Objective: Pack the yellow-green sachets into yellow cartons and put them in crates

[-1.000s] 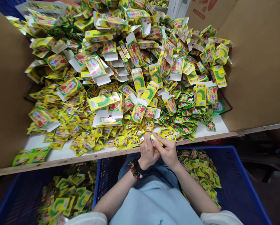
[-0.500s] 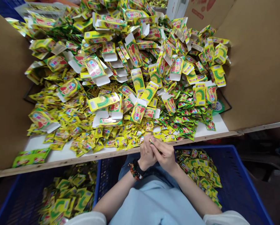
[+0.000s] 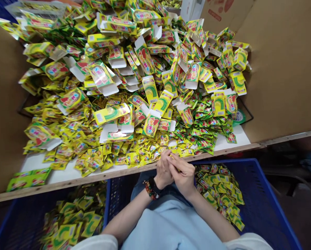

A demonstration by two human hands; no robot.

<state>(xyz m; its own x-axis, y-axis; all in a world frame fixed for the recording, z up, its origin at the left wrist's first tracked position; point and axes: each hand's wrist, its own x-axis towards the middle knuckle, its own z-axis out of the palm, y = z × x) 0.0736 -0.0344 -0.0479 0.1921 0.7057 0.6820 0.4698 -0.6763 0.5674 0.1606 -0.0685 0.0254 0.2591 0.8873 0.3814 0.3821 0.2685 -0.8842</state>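
My left hand (image 3: 163,171), with a bead bracelet and a dark band at the wrist, is closed just off the table's front edge. Pressed against it, my right hand (image 3: 183,173) is closed too, its thumb and fingers curled inward. A sliver of something yellow-green shows between the right fingers; the rest is hidden, so its kind cannot be made out. Right beyond the hands lie small yellow candy sachets (image 3: 134,159). Green sachets (image 3: 203,133) are heaped to the right. Behind them, open-flapped printed cartons (image 3: 152,123) are piled up.
The white table (image 3: 64,174) has a wooden front edge and brown cardboard walls (image 3: 280,76) at both sides. Below stand blue crates (image 3: 262,194) holding filled yellow-green packs (image 3: 223,194). A green sachet strip (image 3: 27,178) lies at the left corner. A tape roll (image 3: 239,117) sits right.
My view has shifted slightly, so the pile sits a little further left. Both hands stay together at the same place, with the right fingers moved slightly.
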